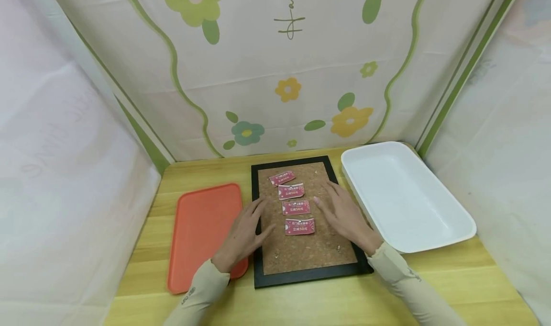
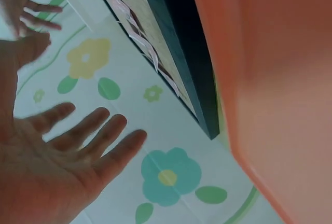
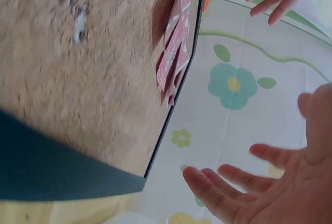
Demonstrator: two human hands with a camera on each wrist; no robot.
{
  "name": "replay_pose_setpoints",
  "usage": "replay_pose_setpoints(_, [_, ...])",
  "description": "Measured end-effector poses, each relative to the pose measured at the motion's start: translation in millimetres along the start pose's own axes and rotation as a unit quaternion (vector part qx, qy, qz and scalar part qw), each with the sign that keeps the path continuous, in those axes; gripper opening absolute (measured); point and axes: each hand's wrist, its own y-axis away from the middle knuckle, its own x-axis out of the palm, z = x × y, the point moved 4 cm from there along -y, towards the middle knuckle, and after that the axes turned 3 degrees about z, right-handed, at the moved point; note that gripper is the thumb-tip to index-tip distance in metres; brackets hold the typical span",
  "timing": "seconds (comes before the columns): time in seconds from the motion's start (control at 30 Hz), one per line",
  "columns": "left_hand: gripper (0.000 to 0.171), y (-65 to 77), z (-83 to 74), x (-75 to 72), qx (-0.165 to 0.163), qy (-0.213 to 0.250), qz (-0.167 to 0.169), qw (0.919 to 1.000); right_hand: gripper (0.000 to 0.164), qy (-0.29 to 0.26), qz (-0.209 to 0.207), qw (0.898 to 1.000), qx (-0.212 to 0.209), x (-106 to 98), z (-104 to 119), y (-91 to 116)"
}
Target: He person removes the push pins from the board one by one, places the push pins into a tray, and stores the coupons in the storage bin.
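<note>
A cork board [image 1: 275, 264] in a black frame lies on the table, seen between the hands in the head view. Several pink paper coupons [image 1: 300, 227] run down its middle in a column, the farthest one tilted. In the right wrist view the coupons [image 3: 174, 58] lift at their edges from the cork. My left hand [image 1: 245, 230] is over the board's left edge with fingers spread and relaxed. On the other side, my right hand [image 1: 344, 213] hovers over the right part of the cork, its fingers loosely extended. Both hands are bare and hold nothing.
A red-orange tray [image 1: 204, 235] lies left of the board, under the left forearm. To the right stands a deeper white tray [image 1: 404, 196], close to the board's frame. Small shiny bits [image 1: 338, 248] sit near the board's corners. Flower-printed cloth [image 1: 258, 77] closes off the back and sides.
</note>
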Motion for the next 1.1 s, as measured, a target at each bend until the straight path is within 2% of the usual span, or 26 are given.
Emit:
replay_pose_setpoints(0.17, [0.061,-2.8,-2.2,-4.0,-0.027,0.033,-0.035,0.9985,0.071,-0.047,-0.010,0.998,0.036,5.2,-3.8,0.9])
replay_pose_setpoints(0.27, [0.053,-5.8,-3.5,-3.2,-0.046,0.067,-0.031,0.9961,0.066,-0.067,-0.010,0.996,0.049,9.6,-5.9,0.3])
replay_pose_setpoints(0.37, [0.042,-9.4,-5.4,0.3,-0.070,0.111,-0.019,0.9912,0.057,-0.077,-0.008,0.996,0.052,15.3,-7.6,-0.2])
replay_pose_setpoints(0.47, [0.032,-13.2,-8.3,7.0,-0.092,0.160,-0.003,0.9828,0.045,-0.083,0.000,0.995,0.053,22.5,-10.2,0.9])
replay_pose_setpoints(0.7, [0.019,-25.5,-17.5,26.3,-0.091,0.266,0.022,0.9593,0.029,-0.111,0.041,0.989,0.091,39.7,-13.8,5.7])
replay_pose_setpoints(0.87, [0.020,-33.8,-20.3,35.5,-0.103,0.294,0.056,0.9486,0.027,-0.142,0.065,0.981,0.115,48.3,-15.1,7.0])
replay_pose_setpoints(1.1, [0.020,-43.4,-24.3,47.2,-0.117,0.298,0.100,0.9420,0.026,-0.186,0.076,0.968,0.153,50.5,-16.8,7.1])
